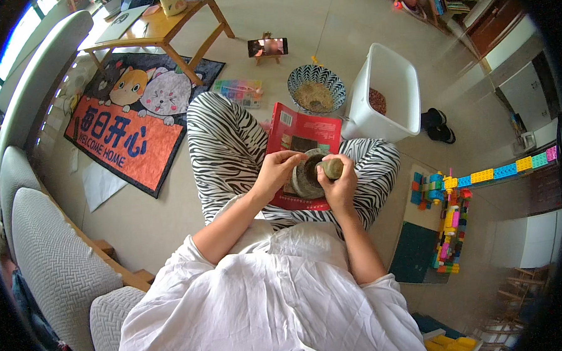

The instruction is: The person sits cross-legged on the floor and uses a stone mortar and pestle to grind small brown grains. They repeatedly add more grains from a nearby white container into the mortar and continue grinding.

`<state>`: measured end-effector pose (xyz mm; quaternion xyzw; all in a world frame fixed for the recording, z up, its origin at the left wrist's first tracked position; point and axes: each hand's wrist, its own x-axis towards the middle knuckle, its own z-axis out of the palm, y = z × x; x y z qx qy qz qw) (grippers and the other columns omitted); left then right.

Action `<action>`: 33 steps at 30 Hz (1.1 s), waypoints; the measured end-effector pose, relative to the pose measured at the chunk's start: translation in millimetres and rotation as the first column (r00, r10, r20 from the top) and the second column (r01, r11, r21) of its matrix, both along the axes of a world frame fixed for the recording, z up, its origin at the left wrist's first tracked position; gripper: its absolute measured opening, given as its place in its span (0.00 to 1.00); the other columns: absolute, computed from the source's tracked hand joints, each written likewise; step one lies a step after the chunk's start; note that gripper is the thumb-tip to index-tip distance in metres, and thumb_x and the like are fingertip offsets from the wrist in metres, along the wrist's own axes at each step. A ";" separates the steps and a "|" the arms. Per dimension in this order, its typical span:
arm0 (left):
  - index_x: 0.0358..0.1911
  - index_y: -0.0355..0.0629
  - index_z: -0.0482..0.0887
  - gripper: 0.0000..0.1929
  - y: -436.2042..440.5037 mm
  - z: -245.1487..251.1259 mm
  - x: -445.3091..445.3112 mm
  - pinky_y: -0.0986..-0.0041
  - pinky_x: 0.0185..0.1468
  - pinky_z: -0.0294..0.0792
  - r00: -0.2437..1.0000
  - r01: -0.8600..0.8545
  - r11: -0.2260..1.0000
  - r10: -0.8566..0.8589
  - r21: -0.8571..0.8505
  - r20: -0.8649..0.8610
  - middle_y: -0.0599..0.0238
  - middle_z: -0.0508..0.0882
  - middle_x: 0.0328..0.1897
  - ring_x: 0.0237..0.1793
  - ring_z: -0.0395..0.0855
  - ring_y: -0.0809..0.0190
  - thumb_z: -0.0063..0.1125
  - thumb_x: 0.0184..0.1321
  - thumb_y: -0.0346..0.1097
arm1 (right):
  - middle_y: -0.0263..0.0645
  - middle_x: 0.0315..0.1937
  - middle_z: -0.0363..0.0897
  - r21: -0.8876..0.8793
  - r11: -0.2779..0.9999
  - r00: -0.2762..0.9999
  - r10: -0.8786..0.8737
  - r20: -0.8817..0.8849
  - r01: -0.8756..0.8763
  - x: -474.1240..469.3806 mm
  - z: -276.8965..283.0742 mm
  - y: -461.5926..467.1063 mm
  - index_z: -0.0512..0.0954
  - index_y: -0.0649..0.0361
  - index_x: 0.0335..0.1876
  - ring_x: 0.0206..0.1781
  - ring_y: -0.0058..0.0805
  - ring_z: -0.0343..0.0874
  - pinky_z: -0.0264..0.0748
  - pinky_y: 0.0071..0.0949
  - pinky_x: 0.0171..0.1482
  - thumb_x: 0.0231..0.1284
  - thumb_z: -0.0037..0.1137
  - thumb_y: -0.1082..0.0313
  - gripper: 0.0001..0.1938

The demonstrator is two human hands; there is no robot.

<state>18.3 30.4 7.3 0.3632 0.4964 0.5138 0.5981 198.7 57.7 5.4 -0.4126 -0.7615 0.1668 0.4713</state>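
A stone mortar (pixel 305 181) stands on a red book (pixel 307 126) lying across my crossed legs. My right hand (pixel 339 184) is closed round a stone pestle (pixel 332 168), tilted over the mortar's right side; its lower end is hidden. The fingers of my left hand (pixel 278 168) rest at the mortar's left rim, thumb and fingertips close together; whether they pinch something small cannot be told. Beyond the book sits a patterned bowl (pixel 295 78) holding dry, straw-coloured husk-like bits. Beside it, a white plastic bin (pixel 393 57) contains reddish-brown kernels or beans (pixel 377 101).
A phone on a small stand (pixel 268 47) and a compartment box (pixel 239 92) are ahead. A low wooden table (pixel 176 32) and cat-print mat (pixel 132 116) lie left, beside a grey sofa (pixel 58 241). Right are dark slippers (pixel 438 125) and toy building bricks (pixel 452 220).
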 end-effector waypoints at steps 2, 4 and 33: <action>0.47 0.35 0.87 0.13 -2.2 8.8 -2.7 0.85 0.29 0.63 0.996 -0.012 0.996 0.020 -0.085 0.085 0.76 0.79 0.28 0.28 0.71 0.79 0.54 0.72 0.36 | 0.44 0.40 0.81 -0.026 1.000 0.999 -0.003 -0.035 0.002 7.9 1.2 0.1 0.70 0.61 0.50 0.42 0.41 0.82 0.78 0.37 0.45 0.60 0.68 0.64 0.19; 0.48 0.37 0.86 0.13 -4.6 9.1 -7.0 0.85 0.27 0.56 0.988 -0.035 0.994 0.050 -0.105 0.146 0.80 0.71 0.25 0.24 0.64 0.78 0.53 0.73 0.37 | 0.44 0.40 0.82 -0.020 1.000 0.994 0.007 -0.108 -0.009 11.6 11.5 3.1 0.70 0.62 0.51 0.41 0.40 0.82 0.78 0.36 0.47 0.61 0.66 0.65 0.19; 0.42 0.40 0.82 0.13 -2.2 2.5 -9.4 0.86 0.26 0.55 0.945 0.022 0.993 0.016 -0.114 0.326 0.80 0.69 0.28 0.26 0.63 0.78 0.49 0.76 0.42 | 0.44 0.42 0.82 0.085 0.996 0.987 -0.023 -0.159 0.037 6.9 23.9 -15.0 0.72 0.62 0.51 0.44 0.42 0.83 0.78 0.37 0.47 0.56 0.70 0.65 0.21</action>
